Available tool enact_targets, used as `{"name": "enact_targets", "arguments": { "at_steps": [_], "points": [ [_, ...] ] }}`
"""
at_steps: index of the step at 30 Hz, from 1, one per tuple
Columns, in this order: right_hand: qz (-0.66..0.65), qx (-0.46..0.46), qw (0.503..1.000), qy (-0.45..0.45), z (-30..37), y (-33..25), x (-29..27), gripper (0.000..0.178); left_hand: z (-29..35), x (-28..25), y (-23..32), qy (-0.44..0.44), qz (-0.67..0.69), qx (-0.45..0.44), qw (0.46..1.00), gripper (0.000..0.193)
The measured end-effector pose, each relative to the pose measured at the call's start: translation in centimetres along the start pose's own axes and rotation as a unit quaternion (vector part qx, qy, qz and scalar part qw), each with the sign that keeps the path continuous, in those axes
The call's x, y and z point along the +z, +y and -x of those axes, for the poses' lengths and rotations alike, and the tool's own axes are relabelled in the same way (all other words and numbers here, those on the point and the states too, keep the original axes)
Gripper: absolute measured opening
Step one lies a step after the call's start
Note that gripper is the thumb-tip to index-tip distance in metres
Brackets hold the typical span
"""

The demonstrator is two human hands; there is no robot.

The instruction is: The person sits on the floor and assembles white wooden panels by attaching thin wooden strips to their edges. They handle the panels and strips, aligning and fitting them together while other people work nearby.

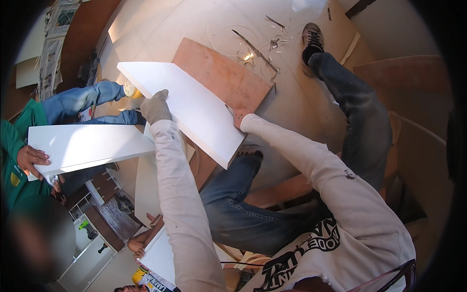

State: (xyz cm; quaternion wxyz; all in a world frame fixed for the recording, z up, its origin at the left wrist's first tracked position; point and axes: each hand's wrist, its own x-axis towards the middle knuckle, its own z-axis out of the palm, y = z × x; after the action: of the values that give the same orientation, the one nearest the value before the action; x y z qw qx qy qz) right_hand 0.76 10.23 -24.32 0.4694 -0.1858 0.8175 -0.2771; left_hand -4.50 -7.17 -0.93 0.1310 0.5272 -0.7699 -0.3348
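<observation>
Left hand (pixel 155 107): gloved, grey; rests flat on the left edge of the white panel (pixel 187 107).
Right hand (pixel 239 119): mostly hidden behind the panel's right edge; grips it where the panel meets the brown board (pixel 224 78).
White panel: long, tilted, held between both hands above the floor (pixel 160 24); overlaps the brown board.
Brown board: reddish, lies flat on the floor beneath the panel.
Scraps (pixel 255 46): thin offcuts and curls, scattered beyond the board.
Shoe (pixel 311 41): dark, on the outstretched leg, right of the scraps.
Second panel (pixel 87 146): white, at left, held by a co-worker's hand (pixel 31 158); green sleeve (pixel 14 141) adjoining.
</observation>
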Motion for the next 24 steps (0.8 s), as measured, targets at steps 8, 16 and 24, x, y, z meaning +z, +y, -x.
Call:
{"name": "enact_targets", "arguments": {
  "at_steps": [8, 16, 24],
  "points": [
    [-0.061, 0.039, 0.997, 0.0, 5.2, 1.5, 0.3, 0.034, 0.0, -0.7, -0.2, 0.004, 0.0, 0.004, 1.0, 0.034],
    [-0.117, 0.04, 0.991, 0.058, 8.4, 5.1, 2.8, 0.029, -0.5, -0.3, -0.5, -0.006, 0.016, 0.003, 1.0, 0.033],
    [-0.123, 0.176, 0.975, 0.051, 12.5, 8.0, 3.3, 0.033, 0.6, -0.7, 0.6, 0.01, -0.022, 0.014, 1.0, 0.036]
  ]
}}
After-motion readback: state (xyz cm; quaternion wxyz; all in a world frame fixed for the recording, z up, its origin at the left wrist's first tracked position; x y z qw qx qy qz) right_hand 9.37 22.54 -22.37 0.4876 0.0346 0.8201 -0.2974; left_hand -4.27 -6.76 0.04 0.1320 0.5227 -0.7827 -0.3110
